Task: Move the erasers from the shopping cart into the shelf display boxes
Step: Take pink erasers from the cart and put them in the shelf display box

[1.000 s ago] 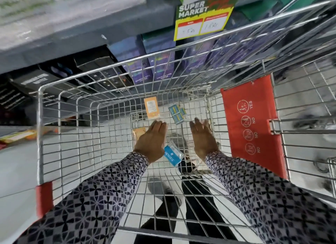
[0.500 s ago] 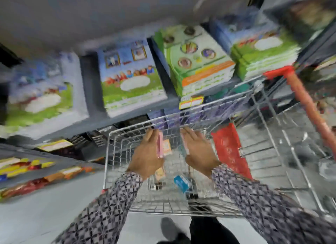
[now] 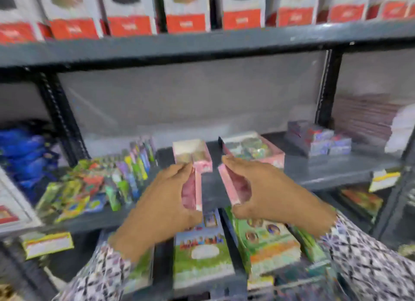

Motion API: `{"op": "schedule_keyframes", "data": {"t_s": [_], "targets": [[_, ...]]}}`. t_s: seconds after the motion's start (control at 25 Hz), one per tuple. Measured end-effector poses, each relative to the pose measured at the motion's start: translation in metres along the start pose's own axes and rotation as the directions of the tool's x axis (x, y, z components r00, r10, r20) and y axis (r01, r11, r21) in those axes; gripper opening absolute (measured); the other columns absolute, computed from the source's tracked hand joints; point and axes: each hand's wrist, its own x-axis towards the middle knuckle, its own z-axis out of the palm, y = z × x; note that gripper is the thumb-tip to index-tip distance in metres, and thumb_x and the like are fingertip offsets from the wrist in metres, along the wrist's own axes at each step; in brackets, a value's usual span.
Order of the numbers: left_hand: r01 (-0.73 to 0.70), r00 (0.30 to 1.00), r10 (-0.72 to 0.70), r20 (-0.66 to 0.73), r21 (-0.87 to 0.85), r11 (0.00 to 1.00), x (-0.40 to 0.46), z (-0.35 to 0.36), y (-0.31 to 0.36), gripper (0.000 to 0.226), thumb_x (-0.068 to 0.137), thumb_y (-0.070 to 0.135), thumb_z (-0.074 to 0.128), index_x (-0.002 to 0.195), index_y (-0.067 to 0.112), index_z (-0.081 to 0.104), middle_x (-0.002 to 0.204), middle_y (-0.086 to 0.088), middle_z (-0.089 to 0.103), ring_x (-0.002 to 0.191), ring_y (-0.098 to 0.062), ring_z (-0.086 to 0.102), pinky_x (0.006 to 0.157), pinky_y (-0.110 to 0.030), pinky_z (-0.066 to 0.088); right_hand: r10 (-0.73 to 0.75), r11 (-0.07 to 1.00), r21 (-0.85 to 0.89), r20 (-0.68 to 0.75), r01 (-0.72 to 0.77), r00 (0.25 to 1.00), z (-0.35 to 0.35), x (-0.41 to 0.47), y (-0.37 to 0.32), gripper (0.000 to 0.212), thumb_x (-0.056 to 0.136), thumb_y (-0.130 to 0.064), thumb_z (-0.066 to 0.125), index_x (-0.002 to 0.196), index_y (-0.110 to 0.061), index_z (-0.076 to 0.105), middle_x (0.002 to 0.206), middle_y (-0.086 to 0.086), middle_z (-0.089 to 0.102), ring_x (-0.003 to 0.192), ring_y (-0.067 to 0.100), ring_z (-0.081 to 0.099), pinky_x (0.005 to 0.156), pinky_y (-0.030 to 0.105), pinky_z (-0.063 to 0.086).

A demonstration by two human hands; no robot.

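Observation:
My left hand (image 3: 157, 202) grips a pink eraser pack (image 3: 193, 189) held upright on its edge. In my right hand (image 3: 269, 195) is a second pink eraser pack (image 3: 233, 186), tilted. Both packs hover in front of the grey middle shelf (image 3: 325, 168). Just beyond them on that shelf stand two pink display boxes: a small one (image 3: 192, 152) partly filled, straight ahead of my left hand, and a wider one (image 3: 253, 149) full of shiny packs, beyond my right hand. The shopping cart is out of view.
Colourful small packets (image 3: 107, 179) lie on the shelf's left, blue bags (image 3: 24, 152) further left. Purple boxes (image 3: 318, 140) sit at the right. Green books (image 3: 267, 242) fill the shelf below. Red-and-white boxes (image 3: 186, 11) line the top shelf. Black uprights (image 3: 60, 119) frame the bay.
Both hands took pink eraser packs out of the cart and rose with them. My view swung up from the cart to the middle shelf with the display boxes.

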Motion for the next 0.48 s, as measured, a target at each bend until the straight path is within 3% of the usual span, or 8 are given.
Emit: {"op": "schedule_keyframes", "data": {"t_s": [0.12, 0.2, 0.28, 0.32, 0.4, 0.48], "targets": [[0.090, 0.990, -0.097, 0.098, 0.075, 0.993, 0.075, -0.029, -0.024, 0.117, 0.062, 0.044, 0.090, 0.161, 0.013, 0.036, 0.159, -0.004, 0.047, 0.142, -0.021, 0.050, 0.119, -0.022, 0.035, -0.007, 0.999, -0.043, 0.118, 0.013, 0.993, -0.018, 0.090, 0.005, 0.089, 0.068, -0.033, 0.087, 0.148, -0.019, 0.052, 0.124, -0.002, 0.071, 0.105, 0.021, 0.067, 0.089, 0.032, 0.056], [0.191, 0.957, -0.212, 0.197, 0.120, 0.974, 0.121, -0.034, -0.039, 0.095, 0.061, 0.036, 0.095, 0.145, 0.016, 0.057, 0.135, -0.007, 0.065, 0.116, -0.027, 0.069, 0.101, -0.036, 0.057, 0.025, 0.998, -0.056, 0.239, -0.011, 0.971, -0.006, 0.148, 0.020, 0.068, 0.066, -0.034, 0.089, 0.128, -0.018, 0.065, 0.105, 0.002, 0.073, 0.092, 0.026, 0.067, 0.081, 0.037, 0.059], [0.211, 0.926, -0.255, 0.278, 0.179, 0.961, 0.155, -0.025, -0.050, 0.060, 0.059, 0.034, 0.095, 0.113, 0.021, 0.071, 0.111, -0.003, 0.074, 0.098, -0.027, 0.073, 0.084, -0.039, 0.063, 0.041, 0.998, -0.066, 0.320, -0.021, 0.946, 0.014, 0.190, 0.033, 0.044, 0.061, -0.037, 0.090, 0.096, -0.020, 0.070, 0.086, -0.002, 0.070, 0.084, 0.026, 0.066, 0.071, 0.036, 0.056], [0.205, 0.914, -0.261, 0.312, 0.201, 0.958, 0.167, -0.017, -0.057, 0.056, 0.060, 0.034, 0.095, 0.109, 0.023, 0.071, 0.110, -0.002, 0.074, 0.100, -0.025, 0.072, 0.084, -0.038, 0.062, 0.044, 0.998, -0.059, 0.341, -0.026, 0.939, 0.026, 0.204, 0.042, 0.041, 0.058, -0.039, 0.090, 0.087, -0.019, 0.068, 0.079, -0.005, 0.067, 0.080, 0.024, 0.065, 0.065, 0.033, 0.051], [0.217, 0.889, -0.269, 0.370, 0.175, 0.960, 0.182, 0.000, -0.072, 0.068, 0.063, 0.036, 0.094, 0.124, 0.024, 0.066, 0.126, -0.001, 0.071, 0.114, -0.024, 0.068, 0.093, -0.033, 0.058, 0.029, 1.000, -0.018, 0.331, -0.025, 0.943, 0.046, 0.218, 0.055, 0.039, 0.061, -0.043, 0.088, 0.088, -0.022, 0.069, 0.079, -0.008, 0.066, 0.075, 0.017, 0.064, 0.061, 0.028, 0.045], [0.248, 0.887, -0.257, 0.384, 0.072, 0.966, 0.180, 0.013, -0.090, 0.084, 0.069, 0.036, 0.092, 0.144, 0.021, 0.057, 0.142, 0.001, 0.064, 0.124, -0.022, 0.063, 0.100, -0.029, 0.050, -0.033, 0.998, -0.040, 0.234, 0.043, 0.972, 0.065, 0.212, 0.064, 0.040, 0.072, -0.052, 0.078, 0.099, -0.023, 0.072, 0.092, -0.002, 0.069, 0.080, 0.019, 0.064, 0.068, 0.031, 0.049]]}}
